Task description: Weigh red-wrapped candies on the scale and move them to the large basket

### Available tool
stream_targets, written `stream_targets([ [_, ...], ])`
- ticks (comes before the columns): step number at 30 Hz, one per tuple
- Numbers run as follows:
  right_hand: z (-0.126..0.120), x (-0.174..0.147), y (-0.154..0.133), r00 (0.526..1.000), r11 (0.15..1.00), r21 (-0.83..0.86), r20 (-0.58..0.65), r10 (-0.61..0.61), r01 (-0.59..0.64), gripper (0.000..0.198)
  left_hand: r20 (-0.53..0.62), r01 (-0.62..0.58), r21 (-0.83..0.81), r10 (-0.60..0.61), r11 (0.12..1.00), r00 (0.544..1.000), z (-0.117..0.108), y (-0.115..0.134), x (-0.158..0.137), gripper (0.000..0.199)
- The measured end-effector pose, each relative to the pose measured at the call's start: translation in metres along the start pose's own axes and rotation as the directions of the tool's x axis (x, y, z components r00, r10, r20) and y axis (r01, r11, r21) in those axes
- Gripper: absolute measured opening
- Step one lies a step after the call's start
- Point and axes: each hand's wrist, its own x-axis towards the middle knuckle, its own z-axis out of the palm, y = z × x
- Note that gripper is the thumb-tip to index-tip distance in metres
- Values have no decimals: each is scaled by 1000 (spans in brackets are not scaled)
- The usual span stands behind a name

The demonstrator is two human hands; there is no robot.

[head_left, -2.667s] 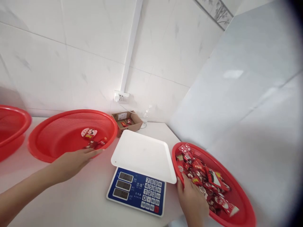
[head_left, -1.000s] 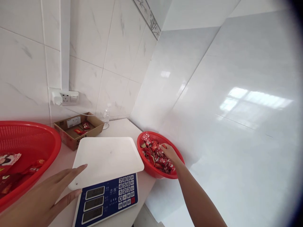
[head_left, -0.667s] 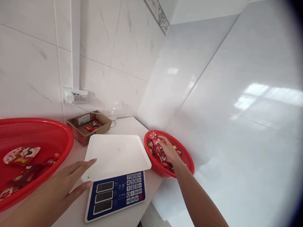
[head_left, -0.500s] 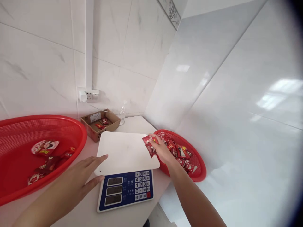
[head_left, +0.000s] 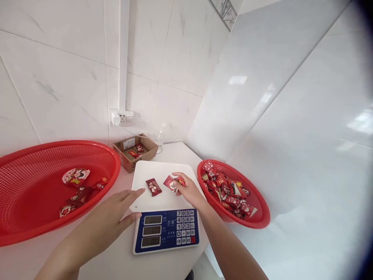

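My right hand [head_left: 186, 188] is over the white pan of the digital scale [head_left: 175, 167], closed around small red candy packets [head_left: 171, 184]. To its left, one dark red packet [head_left: 153, 187] lies by itself on the pan. My left hand [head_left: 121, 210] hovers at the pan's left edge, fingers spread, with nothing in it. Below the pan, the blue keypad panel [head_left: 171, 245] shows three grey displays; the digits are too faint to read surely. Right of the scale, a red plastic basket [head_left: 262, 212] holds a heap of red packets [head_left: 230, 190].
A larger red basket [head_left: 17, 155] with several packets stands on the left. Behind the scale are a cardboard box [head_left: 124, 160] with a few packets and a clear plastic bottle [head_left: 161, 136]. A wall socket [head_left: 126, 118] has a plug and cable. Walls close off the back and right.
My right hand has moved left from the right basket's edge to over the pan, holding packets. One packet now lies on the pan. The view has shifted slightly left.
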Motion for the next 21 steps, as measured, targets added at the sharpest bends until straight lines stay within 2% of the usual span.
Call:
stream_targets([
  [2, -1, -2, 0, 997, 982, -180, -36, -70, 62, 35, -2, 3, -4, -3, 1000, 1000, 0, 1, 0, 54],
  [4, -1, -4, -1, 985, 926, -359, -84, -153, 113, 35, -6, 4, -5, -4, 1000, 1000, -1, 1, 1, 54],
  [6, 4, -6, -4, 974, 882, -442, -70, -216, 164, 35, -12, -5, -7, 5, 1000, 1000, 0, 1, 1, 55],
  [10, 25, -11, -13, 916, 796, -454, 180, -358, 400, 36, -26, -28, -31, 27, 999, 999, 4, 0, 0, 55],
  [13, 38, -14, -19, 880, 737, -493, 353, -317, 463, 36, -12, -41, -53, 41, 998, 999, 7, -3, -1, 53],
  [15, 39, -15, -21, 874, 724, -509, 391, -287, 466, 31, -8, -49, -58, 49, 997, 999, 11, -7, -1, 54],
  [17, 34, -17, -22, 864, 723, -492, 400, -306, 484, 26, -12, -56, -46, 56, 997, 998, 16, -13, -1, 58],
  [19, 27, -20, -21, 856, 740, -451, 386, -344, 500, 25, -21, -58, -27, 57, 998, 998, 22, -18, -1, 61],
  [21, 18, -24, -20, 868, 764, -425, 338, -363, 485, 27, -22, -49, -25, 48, 998, 999, 28, -22, 0, 60],
])
